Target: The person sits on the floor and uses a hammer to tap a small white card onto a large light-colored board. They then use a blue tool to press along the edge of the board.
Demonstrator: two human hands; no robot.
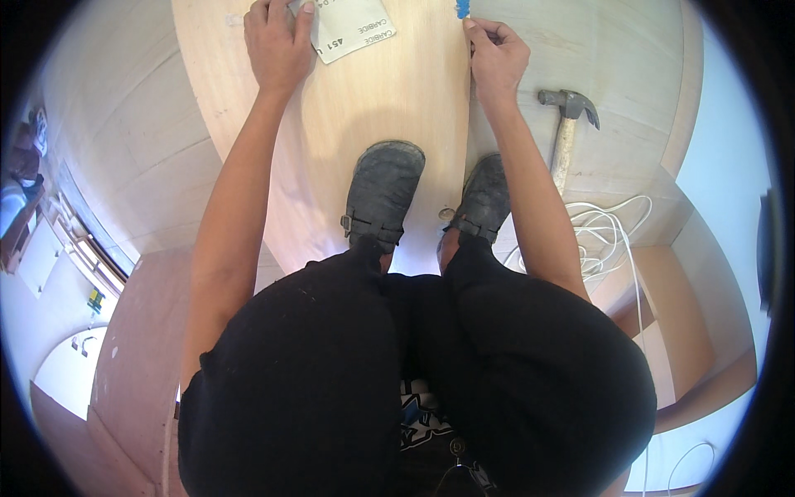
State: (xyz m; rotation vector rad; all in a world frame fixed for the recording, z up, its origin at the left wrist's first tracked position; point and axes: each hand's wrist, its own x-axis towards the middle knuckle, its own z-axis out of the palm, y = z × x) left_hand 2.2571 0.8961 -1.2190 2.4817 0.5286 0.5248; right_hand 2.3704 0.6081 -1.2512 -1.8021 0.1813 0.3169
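Observation:
My left hand [279, 45] is at the top of the view on a pale wooden board [331, 124]. Its thumb lies over the edge of a sheet of sandpaper [354, 31] with a light printed back; the other fingers bend at the frame's top edge, partly cut off. My right hand [501, 62] is closed in a pinch at the board's right edge. Just beyond its thumb shows a small blue-ended piece [463, 9], mostly cut off, so its kind is unclear. A claw hammer [568, 106] with a worn wooden handle lies to the right of that hand.
My dark clogs [386, 186] stand near the middle, the left one on the board. A coiled white cable [609, 236] lies right of my right forearm. Open wooden compartments [675, 306] are at the lower right, and a reddish-brown panel [141, 331] at the lower left.

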